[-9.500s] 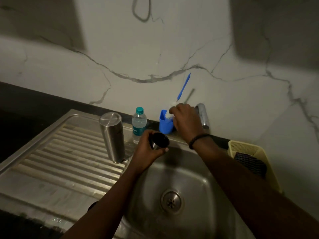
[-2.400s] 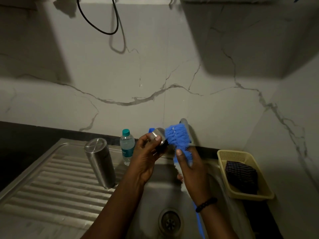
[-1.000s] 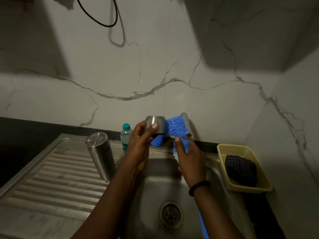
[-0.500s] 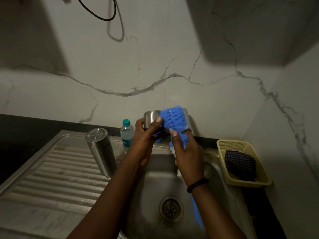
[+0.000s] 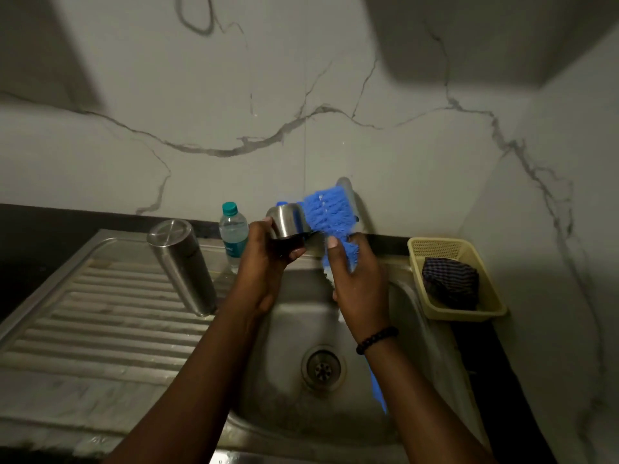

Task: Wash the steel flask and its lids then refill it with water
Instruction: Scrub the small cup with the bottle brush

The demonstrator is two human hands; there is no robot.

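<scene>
The wall (image 5: 301,95) fills the top of your view, a little nearer than half a second ago, as your head has shifted slightly. The sink (image 5: 291,329) lies below your arms, its drainboard (image 5: 100,329) to your left and its drain (image 5: 323,366) between your forearms. The tabletop (image 5: 485,363) runs dark along the right edge, carrying the yellow basket (image 5: 435,246) with a dark cloth (image 5: 450,283) in it, where it was before.

The flask (image 5: 182,266) stands upright on the drainboard, its inner lid on, unmoved since the earlier frames. The water bottle (image 5: 232,236) stands just behind it at the wall.

Your left hand (image 5: 264,266) holds the steel lid (image 5: 288,222) over the sink, fingers (image 5: 296,254) and thumb curled round its dark open end; you have tilted it so the steel top now points up and left. Your right hand (image 5: 355,286) grips the brush (image 5: 330,216) by the neck, fingers wrapped round it, thumb up against the lower bristles. The blue bristle head sits just right of the lid, touching its side, whereas half a second ago it lay across the front of the lid. The brush handle runs down behind your right wrist and shows again blue below it, over the basin. The tap (image 5: 346,187) peeks out behind the bristles.
</scene>
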